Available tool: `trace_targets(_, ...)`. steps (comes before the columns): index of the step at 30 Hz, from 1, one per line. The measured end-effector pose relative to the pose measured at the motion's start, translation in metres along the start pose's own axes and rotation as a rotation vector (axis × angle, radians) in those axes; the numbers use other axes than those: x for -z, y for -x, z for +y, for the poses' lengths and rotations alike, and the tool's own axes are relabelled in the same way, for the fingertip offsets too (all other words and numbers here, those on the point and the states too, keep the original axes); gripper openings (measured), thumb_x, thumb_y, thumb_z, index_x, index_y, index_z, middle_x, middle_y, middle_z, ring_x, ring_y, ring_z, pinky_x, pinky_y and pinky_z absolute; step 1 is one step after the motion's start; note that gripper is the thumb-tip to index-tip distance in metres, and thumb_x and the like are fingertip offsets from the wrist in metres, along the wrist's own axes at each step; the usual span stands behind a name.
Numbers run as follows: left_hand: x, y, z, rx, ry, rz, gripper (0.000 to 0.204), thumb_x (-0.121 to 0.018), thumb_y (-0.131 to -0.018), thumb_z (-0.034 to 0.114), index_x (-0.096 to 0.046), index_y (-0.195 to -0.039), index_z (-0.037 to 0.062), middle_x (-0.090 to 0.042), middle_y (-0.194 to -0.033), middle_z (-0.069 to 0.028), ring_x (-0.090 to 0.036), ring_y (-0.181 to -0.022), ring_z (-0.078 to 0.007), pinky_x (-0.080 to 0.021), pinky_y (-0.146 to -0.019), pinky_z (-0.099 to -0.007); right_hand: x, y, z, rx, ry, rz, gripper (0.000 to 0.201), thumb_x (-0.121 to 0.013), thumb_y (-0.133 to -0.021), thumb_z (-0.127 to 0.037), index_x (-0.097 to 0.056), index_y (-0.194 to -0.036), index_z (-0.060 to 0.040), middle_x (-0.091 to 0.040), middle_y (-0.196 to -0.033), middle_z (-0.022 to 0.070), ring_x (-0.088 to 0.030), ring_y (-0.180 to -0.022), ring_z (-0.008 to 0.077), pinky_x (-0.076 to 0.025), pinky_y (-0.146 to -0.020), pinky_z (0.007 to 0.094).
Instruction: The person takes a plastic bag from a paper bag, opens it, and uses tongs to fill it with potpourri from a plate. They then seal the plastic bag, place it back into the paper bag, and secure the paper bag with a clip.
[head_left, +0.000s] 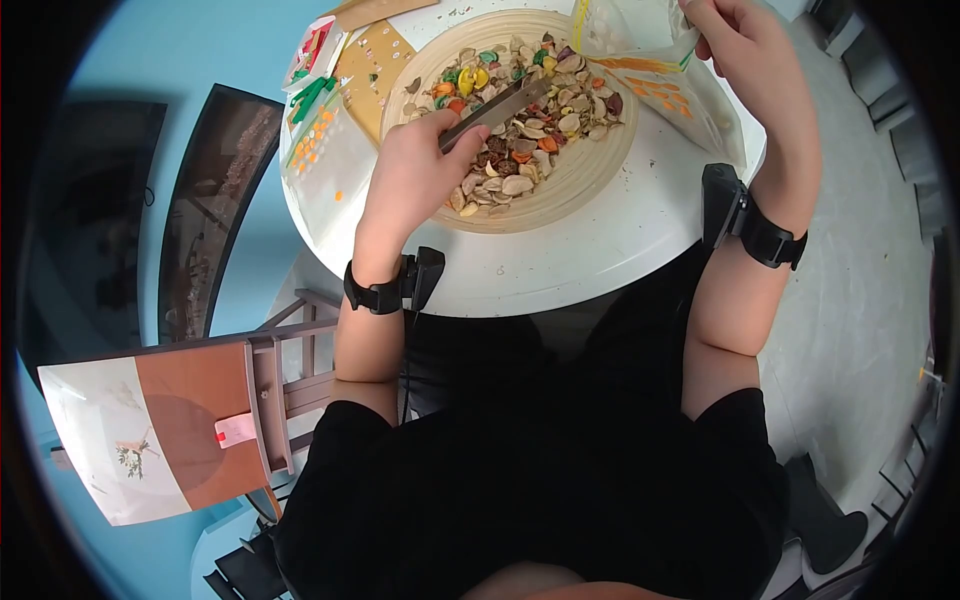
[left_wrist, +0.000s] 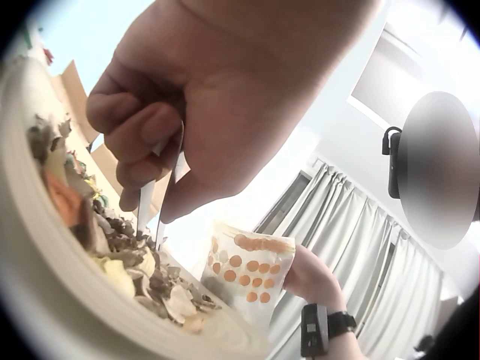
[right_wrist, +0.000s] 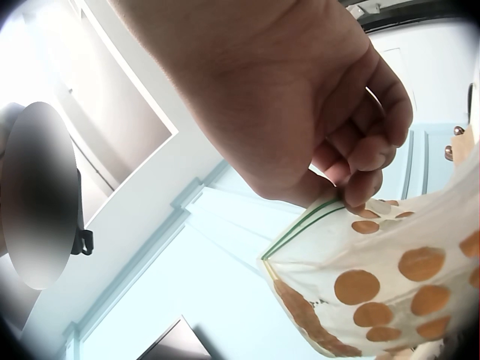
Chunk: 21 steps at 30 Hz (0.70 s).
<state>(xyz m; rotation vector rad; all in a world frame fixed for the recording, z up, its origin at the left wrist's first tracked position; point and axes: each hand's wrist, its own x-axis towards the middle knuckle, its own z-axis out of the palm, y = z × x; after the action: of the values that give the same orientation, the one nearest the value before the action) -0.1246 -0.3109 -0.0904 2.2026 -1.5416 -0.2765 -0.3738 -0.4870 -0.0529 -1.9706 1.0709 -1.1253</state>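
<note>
High and set back, the head view stares down past a black short-sleeved shirt [head_left: 530, 450] onto the round pale wooden tray [head_left: 585, 188]. Over to the left wrist: low, tight on the left hand [left_wrist: 214, 105], looking across the tray's rim towards long white curtains [left_wrist: 352, 217]. Right wrist (everything slants here), close in, aimed up beyond the right hand [right_wrist: 300, 105]. All three catch the orange-dotted translucent plastic bag [right_wrist: 394, 289]; head and left wrist share the tray.
</note>
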Motion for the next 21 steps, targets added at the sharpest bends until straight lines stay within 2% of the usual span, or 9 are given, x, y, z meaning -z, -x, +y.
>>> trace_targets(3,0.007,0.002,-0.001,0.000,0.056,0.043,0.032,-0.071,-0.095,0.029,-0.073,-0.091,-0.0027,-0.064,-0.063,-0.0154,-0.059,-0.055,-0.0256,-0.047,-0.057,-0.0366,0.000,-0.004,-0.004,-0.079,0.040,-0.030,0.033,-0.060,-0.095,-0.022,-0.064,-0.073,0.0029,-0.060,-0.064,0.0034,-0.053,-0.061,0.0109,-0.043,-0.057,0.0300)
trace_targets(6,0.025,0.003,0.011,-0.005,0.065,0.094,0.031,-0.072,-0.096,0.028,-0.074,-0.092,-0.0022,-0.063,-0.060,-0.0096,-0.054,-0.053,-0.0151,-0.042,-0.054,-0.0318,-0.002,-0.005,0.001,-0.066,-0.006,-0.039,0.033,-0.060,-0.095,-0.022,-0.064,-0.074,0.0037,-0.060,-0.065,0.0042,-0.054,-0.062,0.0115,-0.043,-0.058,0.0304)
trace_targets(9,0.041,0.003,0.019,-0.054,0.138,0.150,0.031,-0.073,-0.096,0.029,-0.074,-0.091,-0.0018,-0.060,-0.059,-0.0050,-0.048,-0.053,-0.0080,-0.037,-0.050,-0.0276,-0.006,-0.006,0.003,-0.037,0.001,-0.022,0.034,-0.060,-0.095,-0.022,-0.064,-0.075,0.0045,-0.061,-0.066,0.0051,-0.054,-0.062,0.0126,-0.044,-0.058,0.0310)
trace_targets(12,0.050,0.005,0.039,-0.112,0.172,0.186,0.031,-0.074,-0.095,0.030,-0.074,-0.089,-0.0014,-0.058,-0.059,-0.0037,-0.044,-0.051,-0.0073,-0.033,-0.048,-0.0264,-0.008,-0.004,-0.003,-0.061,0.003,-0.023,0.034,-0.060,-0.096,-0.022,-0.065,-0.076,0.0050,-0.061,-0.066,0.0059,-0.055,-0.063,0.0135,-0.044,-0.059,0.0316)
trace_targets(16,0.046,0.002,0.057,-0.147,0.176,0.199,0.035,-0.076,-0.093,0.032,-0.071,-0.089,-0.0023,-0.059,-0.059,-0.0029,-0.047,-0.052,-0.0080,-0.037,-0.050,-0.0264,-0.007,-0.006,0.002,-0.033,0.007,-0.046,0.034,-0.060,-0.096,-0.022,-0.065,-0.077,0.0050,-0.061,-0.066,0.0063,-0.055,-0.063,0.0137,-0.045,-0.059,0.0317)
trace_targets(19,0.041,0.002,0.056,-0.132,0.102,0.180,0.036,-0.076,-0.093,0.033,-0.070,-0.090,-0.0026,-0.059,-0.059,-0.0038,-0.049,-0.053,-0.0090,-0.039,-0.051,-0.0271,-0.005,-0.004,-0.004,-0.043,0.013,-0.034,0.033,-0.060,-0.096,-0.022,-0.065,-0.077,0.0047,-0.061,-0.066,0.0061,-0.055,-0.063,0.0136,-0.045,-0.060,0.0315)
trace_targets(21,0.037,0.003,0.044,-0.107,0.201,0.187,0.037,-0.074,-0.095,0.033,-0.069,-0.091,-0.0034,-0.054,-0.064,0.0011,-0.044,-0.059,-0.0057,-0.035,-0.053,-0.0253,-0.006,-0.005,0.003,-0.037,-0.016,-0.021,0.033,-0.060,-0.096,-0.022,-0.064,-0.076,0.0045,-0.061,-0.067,0.0058,-0.055,-0.063,0.0136,-0.045,-0.059,0.0314)
